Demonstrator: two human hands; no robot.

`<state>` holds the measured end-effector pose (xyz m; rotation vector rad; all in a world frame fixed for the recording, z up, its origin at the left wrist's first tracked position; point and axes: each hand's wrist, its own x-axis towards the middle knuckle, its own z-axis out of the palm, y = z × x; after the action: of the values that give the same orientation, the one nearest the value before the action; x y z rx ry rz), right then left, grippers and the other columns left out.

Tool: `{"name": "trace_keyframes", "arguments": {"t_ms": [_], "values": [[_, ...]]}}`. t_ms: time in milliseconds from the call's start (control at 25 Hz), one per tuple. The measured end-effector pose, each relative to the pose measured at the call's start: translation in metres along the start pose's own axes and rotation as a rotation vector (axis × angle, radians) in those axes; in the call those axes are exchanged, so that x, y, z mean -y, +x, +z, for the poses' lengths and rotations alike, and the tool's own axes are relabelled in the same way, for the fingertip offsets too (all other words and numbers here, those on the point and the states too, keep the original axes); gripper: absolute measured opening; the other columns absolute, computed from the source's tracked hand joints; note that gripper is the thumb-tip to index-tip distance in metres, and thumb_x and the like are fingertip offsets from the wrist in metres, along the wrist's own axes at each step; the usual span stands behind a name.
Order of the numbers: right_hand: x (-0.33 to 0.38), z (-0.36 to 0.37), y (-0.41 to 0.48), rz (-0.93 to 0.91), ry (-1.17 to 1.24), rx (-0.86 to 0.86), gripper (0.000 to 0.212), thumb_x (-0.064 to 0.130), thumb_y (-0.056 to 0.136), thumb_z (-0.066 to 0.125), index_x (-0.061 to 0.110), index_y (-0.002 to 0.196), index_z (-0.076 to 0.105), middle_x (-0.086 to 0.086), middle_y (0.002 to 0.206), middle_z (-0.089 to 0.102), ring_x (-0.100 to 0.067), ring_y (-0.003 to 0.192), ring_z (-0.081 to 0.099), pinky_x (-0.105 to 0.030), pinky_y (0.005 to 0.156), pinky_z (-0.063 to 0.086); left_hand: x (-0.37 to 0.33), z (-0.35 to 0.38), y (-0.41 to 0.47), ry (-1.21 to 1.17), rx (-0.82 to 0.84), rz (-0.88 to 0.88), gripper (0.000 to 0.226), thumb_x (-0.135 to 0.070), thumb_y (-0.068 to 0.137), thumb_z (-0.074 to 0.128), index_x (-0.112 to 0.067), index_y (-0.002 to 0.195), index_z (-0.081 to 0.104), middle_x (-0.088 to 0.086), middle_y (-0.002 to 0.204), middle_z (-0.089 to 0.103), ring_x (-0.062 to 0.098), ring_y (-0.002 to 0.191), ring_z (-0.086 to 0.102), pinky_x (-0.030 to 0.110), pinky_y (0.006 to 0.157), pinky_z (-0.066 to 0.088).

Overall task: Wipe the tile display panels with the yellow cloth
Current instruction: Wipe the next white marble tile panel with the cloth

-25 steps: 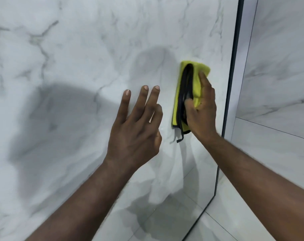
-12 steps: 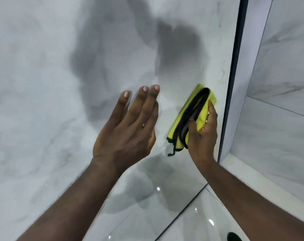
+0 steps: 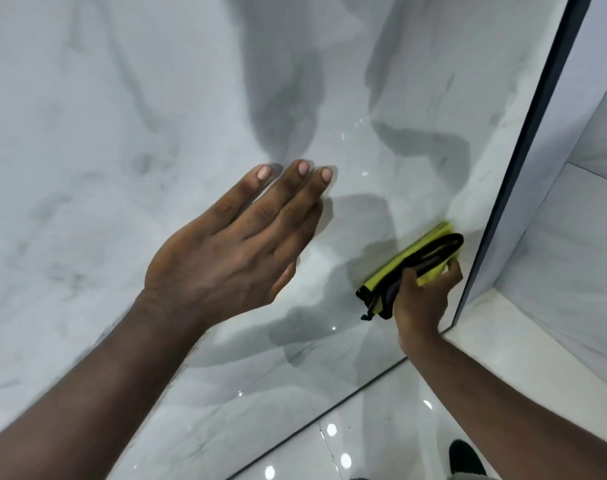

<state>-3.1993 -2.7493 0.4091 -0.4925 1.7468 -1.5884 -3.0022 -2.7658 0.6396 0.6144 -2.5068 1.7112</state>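
The yellow cloth (image 3: pixel 411 263), folded and edged in black, is pressed flat against the marble tile panel (image 3: pixel 129 140) near its lower right corner, just beside the dark frame strip (image 3: pixel 524 161). The right hand (image 3: pixel 421 297) is clamped on the cloth from below, thumb across its black edge. The left hand (image 3: pixel 236 244) is left of the cloth, apart from it, fingers extended and together, empty; contact with the panel cannot be determined. A glossy floor (image 3: pixel 330 441) lies below the panel.
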Motion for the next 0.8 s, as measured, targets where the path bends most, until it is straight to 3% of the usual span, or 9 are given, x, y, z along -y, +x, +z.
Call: {"name": "trace_keyframes", "arguments": {"t_ms": [120,200,280,360,480,600,800], "values": [[-0.012,-0.006,0.004,0.026,-0.06,0.056,0.07,0.018,0.096,0.065,0.027,0.155,0.029,-0.007,0.125,0.06,-0.027,0.091,0.067,-0.033,0.073,0.05,-0.001,0.003,0.0,-0.009,0.004,0.015,0.066,-0.031,0.105,0.056,0.004,0.16,0.045,0.021,0.172,0.035,0.035,0.159,0.037,0.05,0.128,0.038],[-0.009,-0.01,0.009,0.156,-0.038,0.089,0.066,0.016,0.097,0.066,0.024,0.151,0.029,-0.009,0.117,0.059,-0.017,0.079,0.061,-0.032,0.067,0.044,-0.001,0.002,0.0,-0.004,-0.002,-0.001,0.065,-0.03,0.106,0.056,0.004,0.159,0.046,0.022,0.172,0.036,0.035,0.159,0.037,0.051,0.128,0.038],[-0.009,-0.013,0.015,0.227,-0.026,0.105,0.059,0.015,0.1,0.063,0.022,0.148,0.03,-0.009,0.114,0.06,-0.01,0.079,0.056,-0.032,0.072,0.043,-0.001,0.003,0.0,-0.018,0.002,0.004,0.064,-0.029,0.107,0.054,0.005,0.16,0.045,0.022,0.172,0.035,0.036,0.16,0.036,0.051,0.129,0.037],[-0.014,-0.012,0.022,0.176,-0.072,0.126,0.056,0.014,0.099,0.061,0.021,0.146,0.03,-0.004,0.104,0.059,-0.011,0.077,0.057,-0.032,0.067,0.043,0.0,0.005,0.001,-0.031,-0.006,0.007,0.061,-0.027,0.108,0.052,0.005,0.159,0.046,0.023,0.171,0.037,0.036,0.159,0.037,0.052,0.129,0.036],[-0.01,-0.012,0.026,0.271,-0.009,0.102,0.058,0.015,0.099,0.062,0.022,0.146,0.029,-0.008,0.114,0.06,-0.011,0.082,0.055,-0.03,0.07,0.044,-0.001,0.005,-0.001,-0.054,-0.036,-0.005,0.057,-0.024,0.108,0.053,0.006,0.157,0.049,0.024,0.168,0.041,0.037,0.157,0.04,0.053,0.128,0.038],[-0.012,-0.009,0.027,0.215,-0.003,0.062,0.058,0.014,0.099,0.063,0.02,0.149,0.032,0.007,0.104,0.056,-0.003,0.083,0.056,-0.024,0.069,0.044,0.0,0.007,-0.001,-0.081,-0.045,0.002,0.056,-0.022,0.108,0.052,0.007,0.157,0.049,0.025,0.167,0.042,0.039,0.156,0.041,0.053,0.126,0.04],[-0.015,-0.007,0.021,0.271,0.054,0.053,0.061,0.013,0.102,0.06,0.023,0.155,0.031,0.005,0.11,0.059,-0.008,0.095,0.062,-0.021,0.069,0.046,-0.001,0.005,-0.002,-0.112,-0.07,-0.009,0.052,-0.018,0.108,0.052,0.007,0.154,0.051,0.025,0.165,0.045,0.039,0.155,0.043,0.054,0.124,0.042]]}}
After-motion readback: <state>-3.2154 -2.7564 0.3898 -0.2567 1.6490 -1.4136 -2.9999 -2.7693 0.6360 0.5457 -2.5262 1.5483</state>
